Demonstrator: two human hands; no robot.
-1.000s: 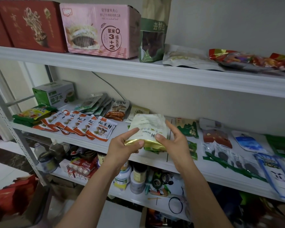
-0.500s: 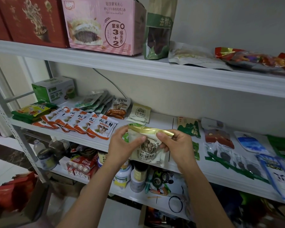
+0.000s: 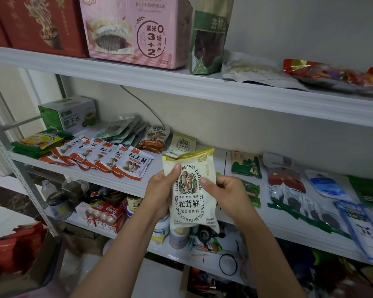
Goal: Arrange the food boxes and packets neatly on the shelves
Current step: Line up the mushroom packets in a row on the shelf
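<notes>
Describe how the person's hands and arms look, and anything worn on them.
The left hand and right hand are bare: no gloves, rings, watch or bracelets show. Both forearms are uncovered down to the picture's bottom edge, no sleeve in view.

Cream packet (image 3: 190, 190) — gold top

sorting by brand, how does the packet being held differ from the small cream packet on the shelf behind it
The held packet looks larger than the small packet. The held packet is upright in the left hand and right hand; the small packet lies on the shelf, untouched. Both are cream with a round emblem.
</notes>
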